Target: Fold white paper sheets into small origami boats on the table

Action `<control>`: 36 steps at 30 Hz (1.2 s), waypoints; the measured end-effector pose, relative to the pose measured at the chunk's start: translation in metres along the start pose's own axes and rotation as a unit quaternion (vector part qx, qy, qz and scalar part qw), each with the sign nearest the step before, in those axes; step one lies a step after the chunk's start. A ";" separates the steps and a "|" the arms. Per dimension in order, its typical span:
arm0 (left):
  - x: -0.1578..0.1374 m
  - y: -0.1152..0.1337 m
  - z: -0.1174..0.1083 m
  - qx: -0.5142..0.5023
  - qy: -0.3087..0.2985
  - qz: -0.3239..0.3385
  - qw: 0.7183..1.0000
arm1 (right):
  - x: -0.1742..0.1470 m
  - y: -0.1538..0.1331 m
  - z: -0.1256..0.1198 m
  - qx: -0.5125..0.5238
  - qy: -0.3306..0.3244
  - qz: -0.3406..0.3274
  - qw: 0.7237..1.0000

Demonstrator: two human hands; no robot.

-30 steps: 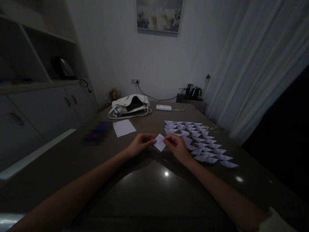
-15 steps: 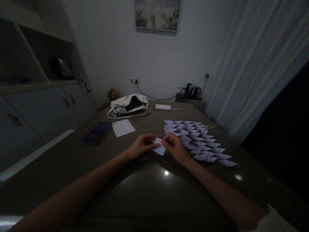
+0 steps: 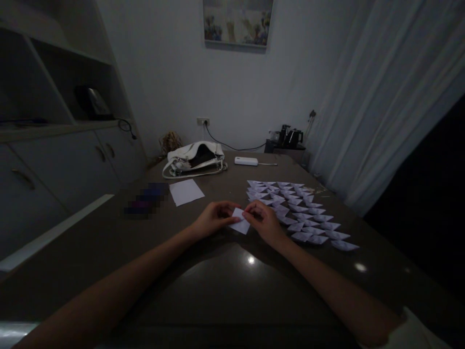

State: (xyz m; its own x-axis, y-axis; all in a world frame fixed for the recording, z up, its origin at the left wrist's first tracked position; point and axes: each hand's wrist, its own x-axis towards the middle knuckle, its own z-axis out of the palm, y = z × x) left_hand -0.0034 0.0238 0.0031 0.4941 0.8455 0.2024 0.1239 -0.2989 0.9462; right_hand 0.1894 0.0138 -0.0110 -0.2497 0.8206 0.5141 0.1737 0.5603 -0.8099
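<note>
Between my two hands is a small folded piece of white paper (image 3: 240, 226), held a little above the dark table (image 3: 218, 295). My left hand (image 3: 215, 217) grips its left edge, thumb in front and fingers behind. At the upper right edge, my right hand (image 3: 263, 219) pinches the paper between thumb and fingertips. Several folded paper boats (image 3: 308, 223) stand in rows just beyond and to the right of my right hand. A flat stack of white paper sheets (image 3: 186, 192) lies to the upper left of my left hand.
A white handbag (image 3: 196, 157) sits open at the table's far side. To its right lies a white power bank (image 3: 246, 161) with a short cable. A blurred-out dark item (image 3: 145, 199) is at the left. A black kettle (image 3: 293, 138) stands beyond the table.
Hands and folded paper look almost the same as before. The whole view has shifted very slightly.
</note>
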 end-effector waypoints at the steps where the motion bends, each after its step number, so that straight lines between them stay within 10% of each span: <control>1: 0.000 0.001 0.000 0.000 0.003 -0.002 1.000 | 0.000 0.000 0.000 -0.002 0.003 0.002 1.000; 36: 0.004 -0.006 -0.007 -0.019 0.024 -0.053 0.998 | 0.005 0.006 -0.005 0.003 -0.008 0.039 0.999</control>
State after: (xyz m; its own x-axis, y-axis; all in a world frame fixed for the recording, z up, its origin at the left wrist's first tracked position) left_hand -0.0082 0.0317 -0.0002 0.4386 0.8918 0.1106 0.1397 -0.1893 0.9719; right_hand 0.1942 0.0214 -0.0119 -0.2499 0.8601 0.4447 0.1878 0.4936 -0.8492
